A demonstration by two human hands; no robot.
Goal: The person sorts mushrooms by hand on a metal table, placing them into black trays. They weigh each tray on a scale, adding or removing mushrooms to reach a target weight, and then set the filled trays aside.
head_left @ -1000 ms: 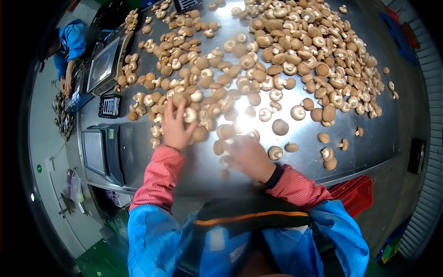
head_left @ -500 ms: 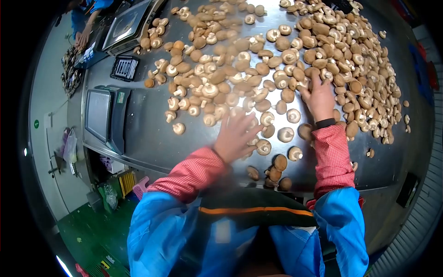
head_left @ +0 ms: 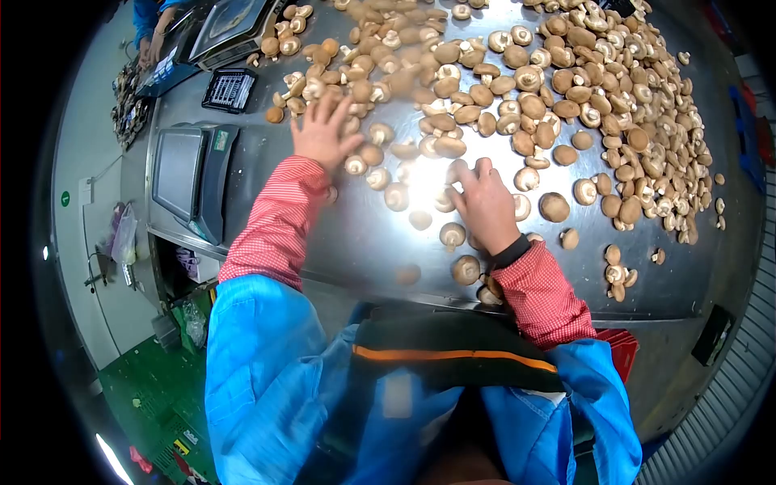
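Brown shiitake mushrooms lie loose over the metal table, some cap up and some stem up. My left hand is open, fingers spread, over the mushrooms at the left of the spread. Near the table's front, my right hand has its fingers curled down. Whatever may be inside those fingers is hidden. A blurred mushroom lies close by its thumb side, and another mushroom sits below the wrist, near the table edge.
A dense heap of mushrooms covers the right side. At the left stand a scale-like device, a small black basket and another metal-topped device. Another person's hand shows at the far upper left.
My left hand has moved up and left across the mushrooms. My right hand has come away from the big heap, down and left. Several mushrooms between them have shifted.
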